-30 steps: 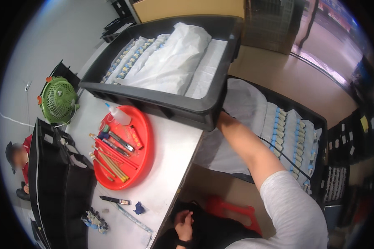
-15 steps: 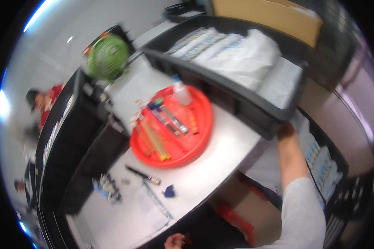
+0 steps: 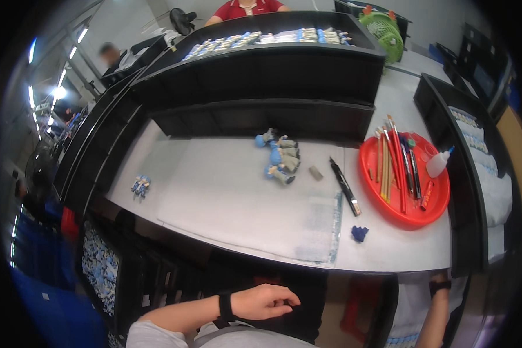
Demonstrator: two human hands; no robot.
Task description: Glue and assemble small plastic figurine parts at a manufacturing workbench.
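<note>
My left hand [image 3: 265, 301] hangs just off the table [image 3: 226, 197], thumb and fingers loosely apart, nothing visible in it. Right hand [image 3: 439, 276] is mostly hidden, near the white sheet [image 3: 412, 307] low at right; can't tell its grip. Light touch keeps that sheet flat, I'd judge. Pen [image 3: 345, 187] label: unreadable here.

And here's my left forearm [image 3: 182, 314], slanting in from the lower left, wrist nearly straight! My left hand [image 3: 262, 301] hangs in front of my body, its back turned up, fingers [image 3: 289, 294] loosely bent and pointing to my right. Over on the other side, my right forearm [image 3: 434, 322] stretches forward, and of my right hand [image 3: 439, 275] only a shadowy sliver shows past the wrist; its grip I can't tell.
</note>
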